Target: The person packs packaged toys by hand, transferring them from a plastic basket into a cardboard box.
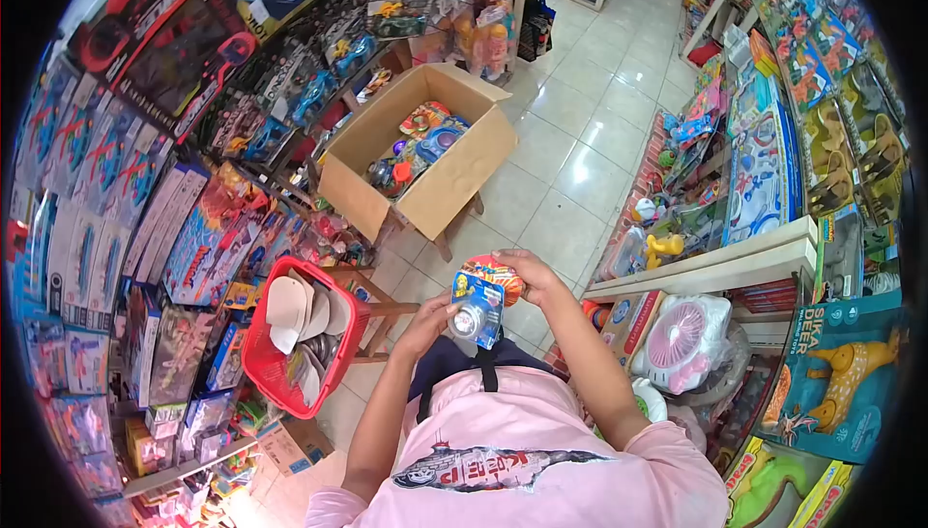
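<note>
In front of my shirt I hold a small toy in a blue blister pack (476,308), with a round silvery piece under its clear plastic. My left hand (423,326) is closed on the left edge of this pack. Just behind it, partly covered, is a red and orange toy pack (508,285). The fingers of my right hand (529,275) are closed on the upper right edge of that second pack. The two packs overlap, and the blue one lies nearer to me.
Ahead, an open cardboard box (457,185) with several packaged toys rests on a wooden support. A red basket (253,359) of white and grey pieces stands at my left. Toy shelves line both sides of the tiled aisle (575,146). A wrapped pink fan (681,335) sits at right.
</note>
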Demonstrator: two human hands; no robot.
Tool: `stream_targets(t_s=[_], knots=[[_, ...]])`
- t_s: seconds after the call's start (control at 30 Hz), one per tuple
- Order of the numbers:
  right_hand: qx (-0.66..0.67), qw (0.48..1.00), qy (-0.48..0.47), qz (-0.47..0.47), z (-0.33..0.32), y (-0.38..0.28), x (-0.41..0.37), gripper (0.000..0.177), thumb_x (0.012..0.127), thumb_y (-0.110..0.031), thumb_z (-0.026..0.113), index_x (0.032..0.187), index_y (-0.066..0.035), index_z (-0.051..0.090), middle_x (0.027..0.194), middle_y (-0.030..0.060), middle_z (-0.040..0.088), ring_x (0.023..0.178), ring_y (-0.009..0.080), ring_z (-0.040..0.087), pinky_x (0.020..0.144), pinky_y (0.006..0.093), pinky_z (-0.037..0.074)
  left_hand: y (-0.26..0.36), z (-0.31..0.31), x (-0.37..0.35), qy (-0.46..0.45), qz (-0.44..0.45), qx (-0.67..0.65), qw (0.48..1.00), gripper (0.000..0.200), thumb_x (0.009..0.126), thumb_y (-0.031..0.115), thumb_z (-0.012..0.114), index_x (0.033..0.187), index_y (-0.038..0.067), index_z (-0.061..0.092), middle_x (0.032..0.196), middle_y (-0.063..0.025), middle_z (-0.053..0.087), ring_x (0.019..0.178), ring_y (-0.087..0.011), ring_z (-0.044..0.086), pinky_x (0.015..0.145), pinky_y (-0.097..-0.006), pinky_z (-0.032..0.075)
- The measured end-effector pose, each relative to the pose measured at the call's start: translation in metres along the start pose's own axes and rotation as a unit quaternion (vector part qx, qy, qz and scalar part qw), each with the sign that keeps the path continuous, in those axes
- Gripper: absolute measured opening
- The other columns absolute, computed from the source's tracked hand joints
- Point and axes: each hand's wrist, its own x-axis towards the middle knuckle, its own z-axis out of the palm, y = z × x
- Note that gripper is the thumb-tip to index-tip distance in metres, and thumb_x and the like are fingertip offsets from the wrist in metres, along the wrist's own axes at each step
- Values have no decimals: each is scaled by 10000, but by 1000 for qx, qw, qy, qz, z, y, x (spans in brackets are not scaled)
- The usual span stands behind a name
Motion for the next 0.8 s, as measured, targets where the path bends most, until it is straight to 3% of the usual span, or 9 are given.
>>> stream_targets(t_s=[0.07, 0.1, 0.3, 0.37, 0.4, 0.5, 0.63, 0.77, 0.8], knots=[[29, 998, 39, -49, 9, 5, 9, 215, 935, -181, 652, 1057, -4, 639, 928, 79, 710, 799, 158, 708, 714, 285, 595, 22, -4, -5, 16, 32, -44, 998, 461, 969, 269, 566, 1295, -54, 529, 1201, -102, 636, 1100, -166, 612, 971, -312, 477], [14, 997, 70, -40, -28, -17, -16, 215, 935, -181, 652, 1057, -4, 639, 928, 79, 710, 799, 158, 708, 714, 285, 595, 0, 29, 26, 0, 28, -75, 997, 461, 969, 269, 566, 1295, -54, 529, 1201, -102, 636, 1100, -166, 612, 971, -312, 477], [-61, 983, 115, -133, 5, -36, 7, 336, 965, -368, 581, 1085, -60, 640, 988, 22, 675, 871, 107, 636, 724, 273, 481, 37, -3, 65, 80, 8, -135, 988, 354, 984, 272, 534, 1187, -13, 588, 1201, -69, 626, 1115, -159, 600, 965, -326, 470], [-147, 972, 78, -165, 14, -41, 17, 422, 945, -470, 574, 1146, -102, 621, 1020, 2, 657, 894, 92, 600, 735, 257, 424, 52, -7, 84, 114, 41, -198, 973, 360, 1000, 313, 509, 1198, 20, 575, 1187, -67, 636, 1115, -168, 607, 987, -339, 461], [-185, 964, 49, -184, 14, -45, 25, 463, 922, -425, 641, 1235, -93, 561, 1076, 17, 652, 899, 92, 614, 704, 240, 426, 60, -11, 94, 118, 35, -192, 974, 394, 1013, 351, 489, 1243, 38, 551, 1184, -63, 640, 1120, -171, 606, 990, -348, 459], [-221, 955, 83, -178, 25, -55, 54, 485, 916, -305, 686, 1292, -64, 497, 1116, 45, 650, 938, 109, 631, 729, 253, 466, 81, -33, 122, 111, 16, -201, 973, 412, 1017, 379, 477, 1247, 45, 551, 1194, -62, 637, 1114, -164, 608, 975, -346, 470], [-140, 961, 104, -213, 45, -85, 96, 400, 902, -198, 698, 1215, -29, 514, 1027, 34, 671, 876, 87, 621, 694, 242, 453, 105, -76, 155, 114, 6, -177, 978, 413, 1017, 387, 473, 1252, 57, 554, 1206, -59, 636, 1104, -155, 613, 962, -342, 481], [-155, 950, 143, -230, 61, -118, 124, 413, 896, -203, 703, 1223, -29, 519, 1004, 26, 680, 840, 73, 607, 673, 230, 425, 138, -118, 177, 135, 13, -169, 976, 425, 1013, 396, 484, 1273, 65, 539, 1212, -51, 632, 1094, -153, 617, 955, -335, 487], [-156, 950, 154, -223, 65, -126, 130, 426, 898, -172, 696, 1242, -6, 509, 1062, 66, 672, 920, 110, 626, 766, 266, 468, 143, -131, 183, 127, 23, -171, 977, 453, 1015, 419, 456, 1311, 80, 507, 1238, -45, 617, 1127, -166, 603, 975, -354, 483]])
